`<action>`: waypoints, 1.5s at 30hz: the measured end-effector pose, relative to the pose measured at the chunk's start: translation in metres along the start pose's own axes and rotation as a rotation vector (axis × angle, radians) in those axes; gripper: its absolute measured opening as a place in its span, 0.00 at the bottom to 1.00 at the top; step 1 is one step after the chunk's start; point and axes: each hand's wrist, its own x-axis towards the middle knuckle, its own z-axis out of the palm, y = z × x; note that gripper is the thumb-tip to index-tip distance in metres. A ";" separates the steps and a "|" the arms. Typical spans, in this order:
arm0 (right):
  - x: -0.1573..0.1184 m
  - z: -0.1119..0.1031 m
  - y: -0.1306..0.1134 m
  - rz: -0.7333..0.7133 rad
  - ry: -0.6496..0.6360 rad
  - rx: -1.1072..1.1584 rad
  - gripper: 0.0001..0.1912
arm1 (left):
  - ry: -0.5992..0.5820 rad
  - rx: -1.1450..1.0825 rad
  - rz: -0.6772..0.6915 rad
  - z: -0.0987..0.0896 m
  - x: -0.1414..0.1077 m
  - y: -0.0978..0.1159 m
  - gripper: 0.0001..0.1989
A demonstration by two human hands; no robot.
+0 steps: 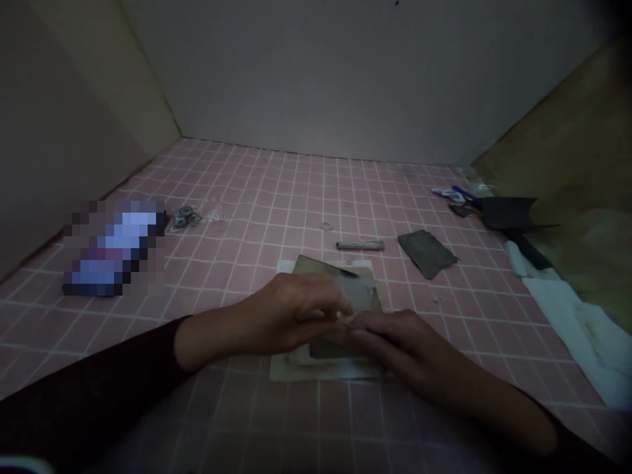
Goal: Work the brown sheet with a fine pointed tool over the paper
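My left hand and my right hand meet fingertip to fingertip, both closed in a pinch. A small pale thing shows between the fingertips, too tiny and dim to name. Beneath them lies a layered stack of sheets: a pale paper at the bottom and a greyish, worn sheet above it. The hands hide much of the stack. Just beyond it are a short grey rod, a thin pale ring and a loose dark-grey sheet, like sandpaper.
A blurred-out phone-like device stands at the left. Near it is a clear bag with small metal rings. At the right are a black, scoop-shaped item, a blue-and-white item and white paper. Walls enclose the pink checked surface.
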 end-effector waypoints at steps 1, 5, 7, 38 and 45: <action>0.000 -0.003 -0.003 0.036 -0.084 0.098 0.19 | -0.013 0.038 0.029 0.000 0.000 0.000 0.03; -0.001 -0.003 -0.001 -0.054 0.059 -0.044 0.16 | 0.006 0.031 0.009 0.000 0.001 0.001 0.02; -0.002 0.005 0.006 -0.153 0.208 -0.251 0.11 | 0.028 -0.053 -0.063 -0.001 0.001 0.001 0.04; -0.003 0.005 0.005 -0.057 0.147 -0.174 0.12 | 0.034 -0.013 -0.087 0.000 -0.001 -0.001 0.03; 0.000 -0.009 0.001 0.060 -0.043 0.170 0.19 | 0.048 0.050 0.033 0.000 -0.003 -0.002 0.03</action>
